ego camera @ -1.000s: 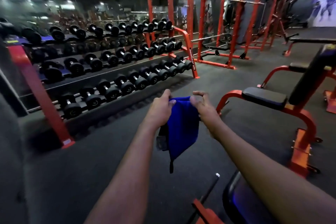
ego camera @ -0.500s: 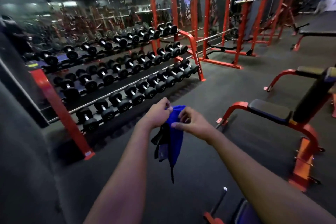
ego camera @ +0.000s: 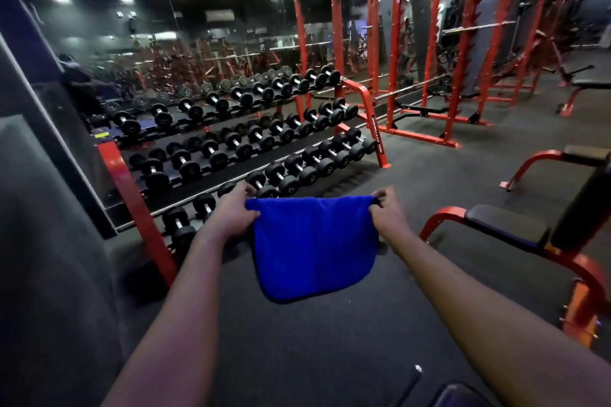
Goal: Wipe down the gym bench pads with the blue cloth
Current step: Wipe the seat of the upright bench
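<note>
blue cloth (ego camera: 314, 246), bunched a moment ago, now hangs spread in midair, left hand (ego camera: 235, 213) and right hand (ego camera: 388, 212) pinching its top corners; ready for wiping, bench pad (ego camera: 506, 225) untouched at right.

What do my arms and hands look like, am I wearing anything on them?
The left hand and right hand are bare, without gloves. Both forearms are uncovered down to the picture's bottom edge, so no sleeves show. No watch, band or bracelet shows at either wrist. Rings cannot be made out.
</note>
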`<state>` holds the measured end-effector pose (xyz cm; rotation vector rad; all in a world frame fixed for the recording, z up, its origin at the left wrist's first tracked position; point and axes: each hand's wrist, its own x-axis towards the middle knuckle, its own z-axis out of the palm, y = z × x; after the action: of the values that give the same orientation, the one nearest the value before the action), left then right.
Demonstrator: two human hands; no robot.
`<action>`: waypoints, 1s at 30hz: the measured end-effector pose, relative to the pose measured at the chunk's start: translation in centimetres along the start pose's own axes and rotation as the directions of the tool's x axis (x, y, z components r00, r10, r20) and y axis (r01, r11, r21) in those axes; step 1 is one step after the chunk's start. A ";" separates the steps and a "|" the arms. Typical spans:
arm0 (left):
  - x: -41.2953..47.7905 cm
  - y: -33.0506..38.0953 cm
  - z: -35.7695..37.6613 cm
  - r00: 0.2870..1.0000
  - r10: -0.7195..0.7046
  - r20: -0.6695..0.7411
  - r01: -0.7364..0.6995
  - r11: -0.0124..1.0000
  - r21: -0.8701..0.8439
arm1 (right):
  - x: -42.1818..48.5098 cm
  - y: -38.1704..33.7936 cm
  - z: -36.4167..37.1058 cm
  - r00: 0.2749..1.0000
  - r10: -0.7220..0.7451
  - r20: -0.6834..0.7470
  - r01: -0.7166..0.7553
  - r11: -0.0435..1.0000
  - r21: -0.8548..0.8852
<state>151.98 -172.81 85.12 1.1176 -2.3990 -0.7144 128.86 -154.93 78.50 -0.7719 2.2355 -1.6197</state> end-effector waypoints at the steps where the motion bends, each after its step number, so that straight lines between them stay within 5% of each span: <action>1: -0.2 -0.3 -0.2 0.999 -0.014 -0.029 0.014 1.000 -0.002 | -0.1 0.0 -0.6 1.000 -0.004 -0.020 0.004 1.000 0.013; 8: -1.7 -0.5 -0.1 0.975 -0.050 -0.217 0.031 0.996 -0.089 | -0.9 -0.1 -2.6 0.994 -0.022 -0.103 0.028 0.998 0.048; 16: -3.3 2.4 0.9 0.918 -0.004 -0.396 -0.094 0.969 -0.229 | -1.3 -1.4 -4.2 0.995 -0.101 -0.025 0.103 0.982 0.160; 19: -4.3 3.7 1.5 0.833 0.032 -0.552 -0.194 0.952 -0.237 | -1.5 -2.1 -4.7 0.991 -0.133 0.019 0.125 0.966 0.226; 23: -5.1 4.5 1.6 0.616 0.111 -0.780 -0.373 0.913 -0.165 | -1.2 -3.3 -5.0 0.980 -0.199 0.006 0.189 0.937 0.294; 26: -5.2 4.2 1.6 0.534 0.101 -0.839 -0.373 0.919 -0.126 | -0.9 -3.9 -4.5 0.975 -0.220 -0.002 0.206 0.911 0.358; 28: -4.8 3.7 1.4 0.570 0.054 -0.820 -0.262 0.958 -0.119 | -0.3 -3.9 -3.3 0.977 -0.200 0.079 0.173 0.949 0.264; 30: -3.5 2.6 1.2 0.716 -0.111 -0.689 -0.001 0.987 -0.160 | 0.4 -3.6 -1.4 0.983 -0.134 0.123 0.120 0.986 0.113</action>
<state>151.92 -168.34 85.22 1.1365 -1.6399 -0.3719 128.72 -154.90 82.36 -0.9795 2.0311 -1.6770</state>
